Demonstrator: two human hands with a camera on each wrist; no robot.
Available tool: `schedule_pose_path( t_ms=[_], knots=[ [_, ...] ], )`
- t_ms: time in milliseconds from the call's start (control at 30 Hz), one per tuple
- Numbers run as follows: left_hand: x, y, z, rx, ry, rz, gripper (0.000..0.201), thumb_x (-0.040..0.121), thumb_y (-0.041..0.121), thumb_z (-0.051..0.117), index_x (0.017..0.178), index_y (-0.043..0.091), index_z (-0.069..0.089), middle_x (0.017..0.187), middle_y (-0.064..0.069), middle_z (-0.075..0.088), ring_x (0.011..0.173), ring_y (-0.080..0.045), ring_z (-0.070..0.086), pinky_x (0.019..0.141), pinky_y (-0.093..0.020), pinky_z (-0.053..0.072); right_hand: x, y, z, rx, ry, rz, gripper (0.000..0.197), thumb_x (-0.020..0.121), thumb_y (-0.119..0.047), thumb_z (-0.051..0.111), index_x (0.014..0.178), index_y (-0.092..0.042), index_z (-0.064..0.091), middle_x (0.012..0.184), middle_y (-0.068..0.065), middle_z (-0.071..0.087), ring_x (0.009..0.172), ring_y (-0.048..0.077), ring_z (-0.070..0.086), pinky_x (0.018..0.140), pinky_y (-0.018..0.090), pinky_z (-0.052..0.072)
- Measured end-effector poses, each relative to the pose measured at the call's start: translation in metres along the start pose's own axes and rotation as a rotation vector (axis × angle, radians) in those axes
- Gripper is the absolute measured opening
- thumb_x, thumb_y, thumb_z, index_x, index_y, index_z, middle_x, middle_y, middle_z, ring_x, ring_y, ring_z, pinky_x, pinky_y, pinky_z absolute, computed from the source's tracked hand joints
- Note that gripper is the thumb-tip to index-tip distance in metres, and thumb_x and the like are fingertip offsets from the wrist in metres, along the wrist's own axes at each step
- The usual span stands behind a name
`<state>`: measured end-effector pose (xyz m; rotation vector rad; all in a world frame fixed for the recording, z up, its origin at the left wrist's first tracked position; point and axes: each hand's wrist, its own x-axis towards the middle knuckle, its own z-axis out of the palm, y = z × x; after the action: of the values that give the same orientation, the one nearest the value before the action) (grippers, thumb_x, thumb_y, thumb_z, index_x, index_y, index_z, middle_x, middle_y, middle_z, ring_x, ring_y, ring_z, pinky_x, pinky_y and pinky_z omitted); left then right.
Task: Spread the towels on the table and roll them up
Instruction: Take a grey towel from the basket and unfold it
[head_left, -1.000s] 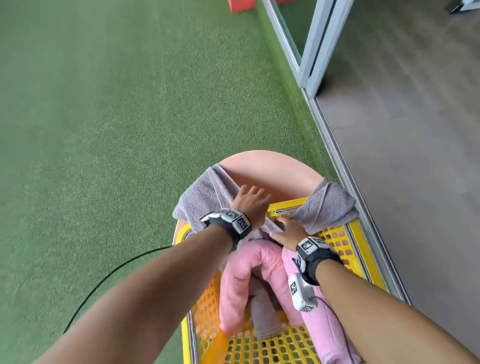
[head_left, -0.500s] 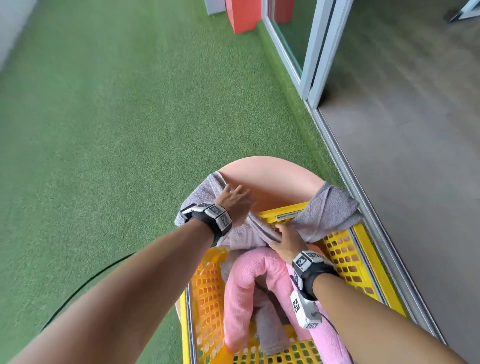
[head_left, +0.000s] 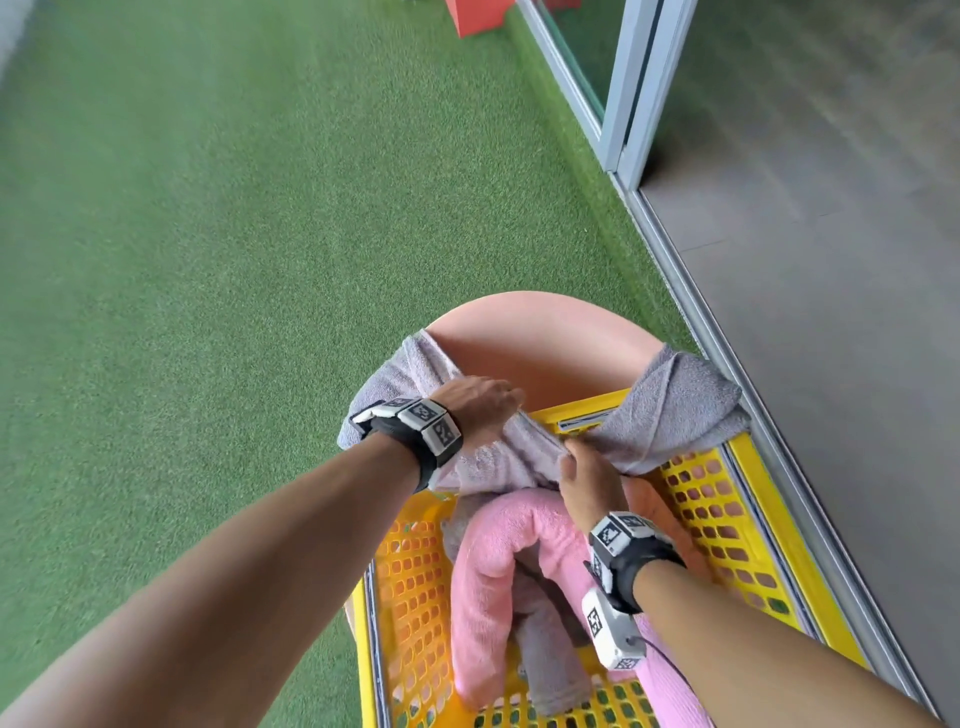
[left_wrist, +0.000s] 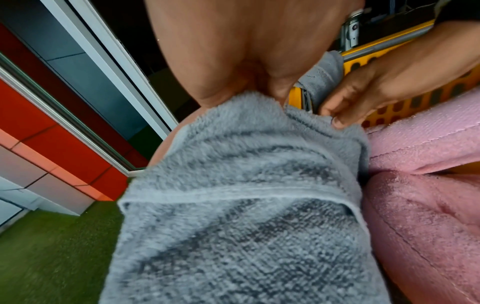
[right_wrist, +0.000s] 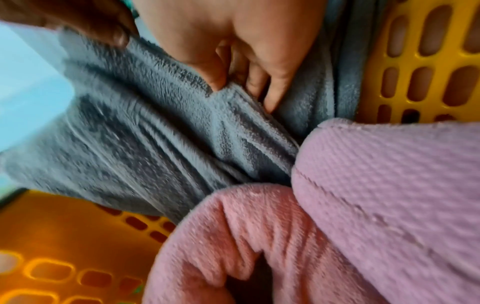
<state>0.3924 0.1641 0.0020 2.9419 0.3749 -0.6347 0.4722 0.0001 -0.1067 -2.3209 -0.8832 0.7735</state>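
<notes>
A grey towel (head_left: 670, 410) hangs over the far rim of the yellow basket (head_left: 774, 525), its two ends resting on the round pink table (head_left: 540, 338). My left hand (head_left: 485, 402) grips the towel's bunched middle from the left. Just to its right, my right hand (head_left: 579, 470) pinches a fold of the same towel (right_wrist: 155, 127) between thumb and fingers (right_wrist: 270, 98). The left wrist view shows the grey towel (left_wrist: 246, 205) running up under my left palm. A pink towel (head_left: 498, 551) and another grey towel (head_left: 550, 644) lie in the basket.
The basket covers the near part of the small table, which stands on green artificial turf (head_left: 234, 260). A sliding-door frame and track (head_left: 727, 338) run along the right, with grey flooring beyond. A red block (head_left: 478, 18) sits far ahead.
My left hand has shifted slightly left along the grey towel, bunching its middle tighter. The right hand has kept its pinch at the basket's far rim.
</notes>
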Motion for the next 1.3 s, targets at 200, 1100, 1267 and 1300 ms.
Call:
schedule_pose_path(
  t_ms=[200,1100,1267,1300],
  knots=[
    [-0.026,-0.024,-0.037,0.023,0.070,-0.020,0.032,0.096,0.013,0.042,0.128,0.019,0.043,0.091,-0.002,0.060,0.066,-0.019,0.049,0.057,-0.030,0.038,-0.014,-0.035,-0.038,0.281,0.098,-0.167,0.023,0.102,-0.010,0.038,0.113,-0.008,0.058,0.108,0.006,0.066,0.102,0.027,0.061,0.081,0.023,0.038],
    [-0.701,-0.148,-0.271,-0.168,1.269,-0.693,0.022,0.100,0.030,0.042,0.099,0.017,0.059,0.082,-0.007,0.057,0.068,-0.022,0.050,0.057,-0.031,0.031,-0.340,-0.712,-0.128,0.045,0.231,-1.287,0.023,0.091,-0.019,0.060,0.084,0.003,0.063,0.080,0.018,0.056,0.074,0.020,0.052,0.064,0.031,0.034],
    [-0.734,-0.149,-0.208,-0.409,1.252,-0.736,0.022,0.099,0.025,0.044,0.098,0.016,0.064,0.086,-0.005,0.060,0.076,-0.019,0.055,0.073,-0.035,0.049,-0.354,-0.693,-0.047,0.046,-0.075,-1.177,0.038,0.089,-0.022,0.067,0.055,-0.020,0.050,0.056,-0.005,0.041,0.053,0.009,0.034,0.056,0.026,0.026],
    [-0.733,-0.148,-0.187,-0.497,1.232,-0.722,0.025,0.099,0.022,0.044,0.103,0.010,0.065,0.090,-0.004,0.060,0.083,-0.018,0.055,0.078,-0.034,0.047,-0.354,-0.678,-0.028,0.075,-0.170,-1.137,0.035,0.090,-0.023,0.067,0.057,-0.022,0.055,0.055,-0.007,0.044,0.052,0.007,0.036,0.055,0.025,0.028]
  ],
)
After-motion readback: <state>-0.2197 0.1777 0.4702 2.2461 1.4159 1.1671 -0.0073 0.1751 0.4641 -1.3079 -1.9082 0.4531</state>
